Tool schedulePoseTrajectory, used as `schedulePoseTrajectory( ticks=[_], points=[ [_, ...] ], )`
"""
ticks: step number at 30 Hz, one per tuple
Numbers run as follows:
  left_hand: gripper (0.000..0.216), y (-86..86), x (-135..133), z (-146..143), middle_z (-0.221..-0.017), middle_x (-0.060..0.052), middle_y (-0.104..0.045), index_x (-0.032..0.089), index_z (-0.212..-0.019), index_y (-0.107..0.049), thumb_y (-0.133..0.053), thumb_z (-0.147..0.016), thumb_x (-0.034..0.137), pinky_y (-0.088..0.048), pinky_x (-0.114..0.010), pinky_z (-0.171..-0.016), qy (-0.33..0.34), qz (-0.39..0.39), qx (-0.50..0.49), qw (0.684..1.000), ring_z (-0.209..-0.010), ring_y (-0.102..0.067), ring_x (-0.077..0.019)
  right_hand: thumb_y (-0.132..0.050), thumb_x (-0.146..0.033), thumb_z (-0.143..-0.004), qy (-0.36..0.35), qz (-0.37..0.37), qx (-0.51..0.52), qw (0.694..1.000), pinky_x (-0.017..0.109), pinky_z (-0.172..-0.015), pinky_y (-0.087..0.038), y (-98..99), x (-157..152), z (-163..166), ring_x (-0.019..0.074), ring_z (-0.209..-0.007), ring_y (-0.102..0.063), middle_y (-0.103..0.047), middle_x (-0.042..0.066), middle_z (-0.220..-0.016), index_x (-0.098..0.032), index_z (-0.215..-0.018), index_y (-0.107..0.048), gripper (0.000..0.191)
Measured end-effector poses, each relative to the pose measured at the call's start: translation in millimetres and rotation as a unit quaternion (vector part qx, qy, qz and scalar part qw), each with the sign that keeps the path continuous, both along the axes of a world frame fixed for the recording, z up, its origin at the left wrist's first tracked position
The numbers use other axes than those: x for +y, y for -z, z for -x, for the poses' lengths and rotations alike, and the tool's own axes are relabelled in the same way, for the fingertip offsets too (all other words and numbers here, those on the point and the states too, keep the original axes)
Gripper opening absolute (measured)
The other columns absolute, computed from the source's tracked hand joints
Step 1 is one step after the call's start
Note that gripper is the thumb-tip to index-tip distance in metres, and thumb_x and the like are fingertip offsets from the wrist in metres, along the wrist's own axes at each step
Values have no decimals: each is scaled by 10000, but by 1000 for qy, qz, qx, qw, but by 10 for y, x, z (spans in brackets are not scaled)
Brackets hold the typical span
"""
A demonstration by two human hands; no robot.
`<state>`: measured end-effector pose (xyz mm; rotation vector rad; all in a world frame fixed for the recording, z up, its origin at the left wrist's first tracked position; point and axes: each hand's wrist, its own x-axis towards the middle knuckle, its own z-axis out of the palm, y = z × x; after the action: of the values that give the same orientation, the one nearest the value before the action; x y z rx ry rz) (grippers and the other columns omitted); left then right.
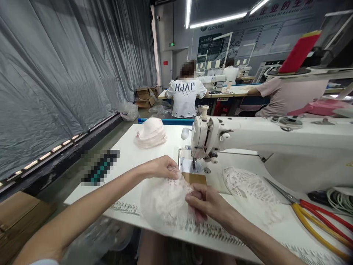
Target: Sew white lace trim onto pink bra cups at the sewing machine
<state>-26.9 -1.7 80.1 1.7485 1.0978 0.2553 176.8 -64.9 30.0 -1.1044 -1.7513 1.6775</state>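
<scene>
Sheer white lace fabric (pixel 167 202) takes centre stage, bunched at the front of the broad white surface (pixel 132 158), just short of the shiny metal needle plate (pixel 187 165) on the white sewing machine (pixel 215 136)! Left hand (pixel 168 169) at its upper edge, grip pinched on the cloth; right hand (pixel 205 200) at its side, grip closed on the patterned border between thumb and fingers. Step in hand, by my reading: arranging that border, two-handed, clear of the needle plate. The next move calls for a steady pinch at both ends and a flat edge, since such thin stuff looks likely to slip or pucker.

On to the count! One piece in the hands, as far as the folds let me tell. One white openwork lace heap (pixel 249 186) beyond the right hand, layers uncountable. One stack of pale pink, rounded cloth pieces (pixel 151 133), too closely nested to number. One flat brown patch (pixel 197 179), one pair of red-and-yellow-handled metal scissors (pixel 296 201), one tall red cone (pixel 299 53). Three co-workers visible: printed white shirt (pixel 186 97), plain white shirt (pixel 229 73), pale pink shirt (pixel 299 95).
</scene>
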Motion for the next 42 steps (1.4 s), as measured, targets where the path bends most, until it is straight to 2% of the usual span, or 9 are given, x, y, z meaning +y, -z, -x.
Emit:
schedulePoseTrajectory(
  ticks=[3,6,8,12,16,20,32,37,42],
  points=[
    [161,112,530,-194,-634,5,-588,118,-765,-674,-647,-654,231,-395,-211,-563,26,7,54,998,-610,-522,-120,-455,-449,-883,41,-167,-134,976,244,-457,-376,75,313,-275,142,-476,-542,-608,12,-607,-198,-716,-448,301],
    [109,293,828,-363,-581,16,-557,121,-712,-664,-641,-621,177,-384,-218,-544,49,18,77,996,-590,-505,-125,-343,-314,-944,79,-341,-235,907,258,-480,-389,185,482,-576,159,-528,-555,-621,34,-685,-183,-911,-522,224],
    [92,381,922,-428,-576,16,-551,129,-695,-660,-646,-619,179,-377,-217,-536,66,28,85,994,-602,-504,-132,-287,-217,-951,58,-429,-258,863,256,-491,-413,254,538,-692,163,-580,-581,-642,65,-791,-174,-1085,-519,271],
    [200,456,1019,-464,-716,-2,-632,158,-837,-680,-654,-643,201,-427,-222,-606,86,50,92,991,-725,-564,-163,-251,-65,-914,-36,-549,-283,786,275,-570,-488,362,610,-719,179,-766,-625,-635,116,-1083,-200,-1278,-464,443],
    [390,469,1067,-456,-953,-14,-669,211,-1063,-633,-658,-674,225,-466,-244,-726,103,60,101,988,-900,-588,-191,-270,-71,-937,-64,-615,-285,732,316,-620,-514,379,638,-660,203,-838,-622,-610,137,-1188,-127,-1218,-529,387],
    [436,472,1073,-467,-1044,-29,-662,220,-1143,-594,-637,-709,227,-475,-264,-776,116,61,123,984,-976,-589,-207,-264,-85,-955,-59,-637,-269,720,307,-613,-491,313,620,-627,201,-828,-616,-664,115,-1084,-115,-1111,-601,373],
    [389,447,1030,-512,-968,-16,-682,205,-1103,-605,-651,-721,267,-477,-242,-736,128,5,164,978,-886,-614,-186,-286,-116,-977,-57,-620,-211,753,286,-630,-426,292,587,-633,158,-777,-586,-682,68,-924,-155,-955,-638,355],
    [383,490,1035,-518,-919,-2,-686,208,-1098,-600,-657,-725,273,-469,-219,-725,132,-14,150,980,-866,-611,-168,-339,-111,-963,-47,-627,-212,748,290,-631,-418,315,582,-622,156,-794,-583,-679,68,-975,-157,-902,-641,311],
    [406,439,1017,-536,-965,-13,-677,195,-1113,-593,-650,-724,297,-477,-228,-728,126,-10,170,977,-876,-615,-176,-370,-109,-953,-48,-631,-223,742,287,-636,-417,333,574,-633,161,-831,-588,-666,89,-1064,-158,-901,-637,276]
  ],
)
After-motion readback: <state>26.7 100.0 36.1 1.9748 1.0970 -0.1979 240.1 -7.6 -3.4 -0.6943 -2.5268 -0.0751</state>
